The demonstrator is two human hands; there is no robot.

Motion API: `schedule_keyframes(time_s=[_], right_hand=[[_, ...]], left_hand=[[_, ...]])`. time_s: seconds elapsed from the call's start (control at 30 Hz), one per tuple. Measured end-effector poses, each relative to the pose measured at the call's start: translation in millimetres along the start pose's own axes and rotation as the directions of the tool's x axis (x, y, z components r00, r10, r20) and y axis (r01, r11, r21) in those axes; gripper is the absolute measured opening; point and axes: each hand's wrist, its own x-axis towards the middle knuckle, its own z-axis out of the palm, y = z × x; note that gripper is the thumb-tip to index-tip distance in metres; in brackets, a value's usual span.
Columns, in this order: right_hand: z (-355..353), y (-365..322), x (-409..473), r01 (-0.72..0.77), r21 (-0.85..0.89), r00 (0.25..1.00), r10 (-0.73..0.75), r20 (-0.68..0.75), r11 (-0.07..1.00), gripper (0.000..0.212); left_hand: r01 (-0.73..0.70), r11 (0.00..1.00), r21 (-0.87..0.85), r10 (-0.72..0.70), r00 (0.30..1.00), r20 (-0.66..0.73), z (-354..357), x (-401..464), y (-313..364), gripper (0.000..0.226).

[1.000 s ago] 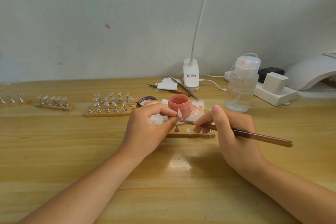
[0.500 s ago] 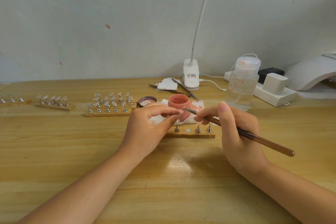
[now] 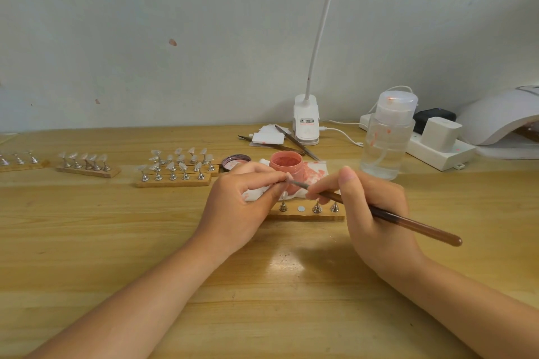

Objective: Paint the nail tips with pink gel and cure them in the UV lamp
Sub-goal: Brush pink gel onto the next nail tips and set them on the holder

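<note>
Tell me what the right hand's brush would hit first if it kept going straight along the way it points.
The brush in the right hand points up-left, its tip already at the nail tip pinched by the left hand. That comes first; the pink gel jar sits just behind, though depth is unclear.

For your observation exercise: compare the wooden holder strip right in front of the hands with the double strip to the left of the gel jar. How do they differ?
The near strip carries bare metal stands and one empty disc; the double strip has a nail tip on every stand. The near strip is one row, partly hidden by the left hand; the double strip has two rows and stands untouched. Both lie flat on the table.
</note>
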Motion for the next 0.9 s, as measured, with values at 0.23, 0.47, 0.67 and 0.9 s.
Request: schedule_keyframes(time_s=[0.23,0.47,0.67,0.9], right_hand=[[2.0,0.2,1.8,0.027,-0.017,0.999,-0.028,-0.020,0.999,0.038],[0.6,-0.2,2.3,0.053,-0.012,0.998,-0.053,-0.018,0.999,0.039],[-2.8,1.3,-0.9,-0.018,0.073,1.000,0.019,-0.018,0.997,0.040],[0.8,-0.7,1.3,0.025,0.005,1.000,-0.025,-0.002,1.000,0.038]], left_hand=[[0.002,1.000,0.026,-0.003,1.000,0.023,-0.3,-0.3,2.1,0.026],[-0.020,0.998,0.059,0.019,0.999,0.027,0.2,1.1,0.2,0.019],[-0.031,0.998,0.047,0.030,0.999,0.011,0.6,0.9,-1.0,0.023],[-0.048,0.998,0.034,0.048,0.999,0.000,0.7,1.4,-2.2,0.019]])
